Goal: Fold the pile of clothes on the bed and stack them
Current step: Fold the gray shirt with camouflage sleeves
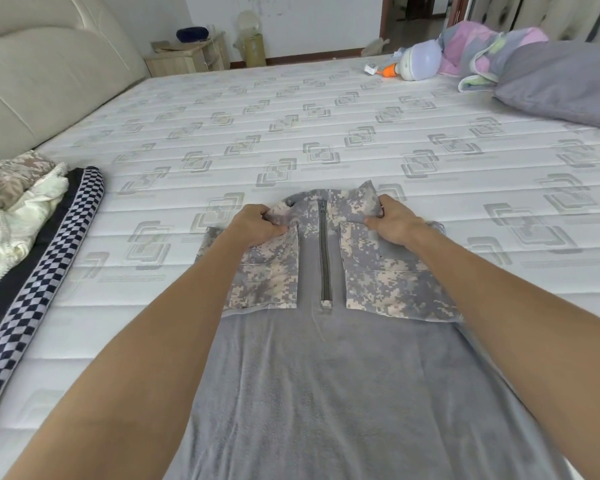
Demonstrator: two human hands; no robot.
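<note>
Grey shirt lies flat on the bed, collar away from the camera. Left hand and right hand each pinch a camouflage shoulder beside the zip, fingers curled into the cloth. Unfolded clothes sit at far left.

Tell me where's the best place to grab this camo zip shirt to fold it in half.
Probably the two shoulder corners beside the collar, coming from above at the far end. The camo zip shirt lies flat, collar away from you, sleeves already folded in. The left hand and right hand pinch exactly there, so the top edge could be drawn toward the hem.
</note>
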